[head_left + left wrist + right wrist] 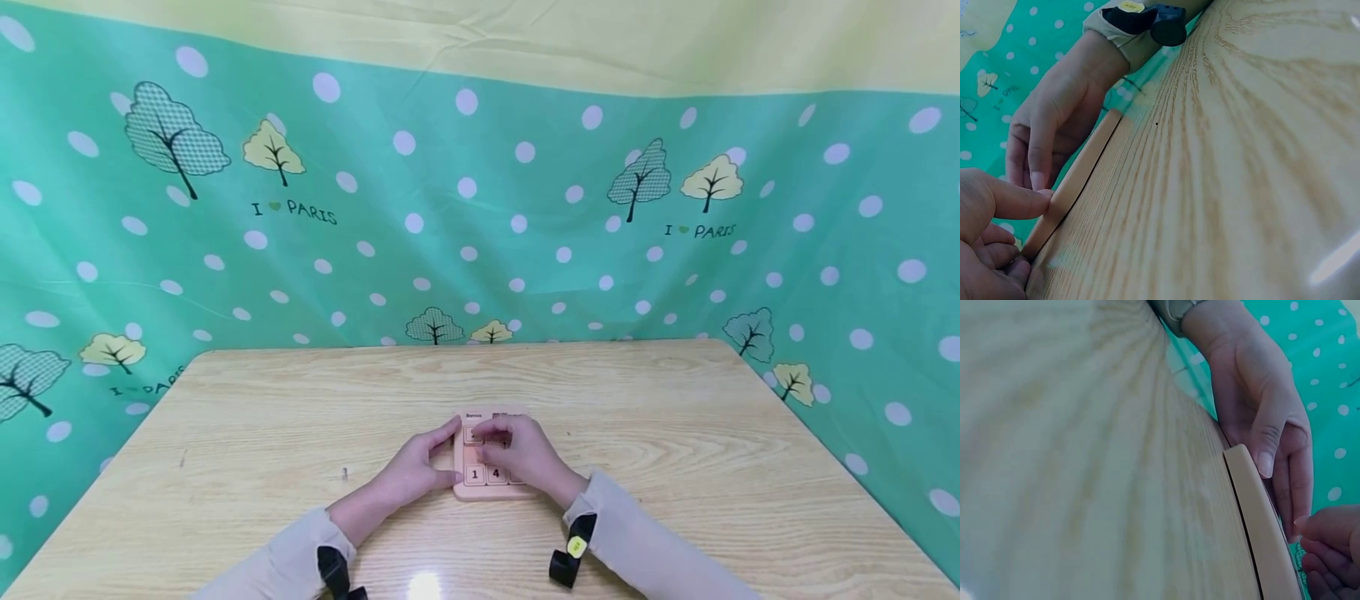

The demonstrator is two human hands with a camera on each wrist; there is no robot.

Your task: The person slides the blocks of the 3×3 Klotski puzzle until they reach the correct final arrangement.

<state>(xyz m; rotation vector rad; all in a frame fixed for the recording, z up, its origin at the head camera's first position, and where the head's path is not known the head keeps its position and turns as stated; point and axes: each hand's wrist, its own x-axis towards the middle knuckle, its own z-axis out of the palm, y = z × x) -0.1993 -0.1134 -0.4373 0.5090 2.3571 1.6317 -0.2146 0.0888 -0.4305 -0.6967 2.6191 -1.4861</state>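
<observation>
A pink number slide puzzle [491,493] lies flat on the table, its tiles 1 [475,475] and 4 [496,474] showing in the row nearest me. My left hand [412,471] holds its left side, the thumb by the near corner and the index finger at the far corner. Over the right part of the puzzle reaches my right hand [531,457], fingertips and thumb down at the tiles on the left. That hand covers much of the middle and right tiles. Both wrist views show the puzzle's frame [1072,178] edge-on, with its tile face out of sight.
The wood-grain table [300,400] spreads out around the puzzle. Behind and beside it hangs a green dotted cloth [465,275] with printed trees. Black straps with small cameras [564,567] sit on both wrists over light sleeves.
</observation>
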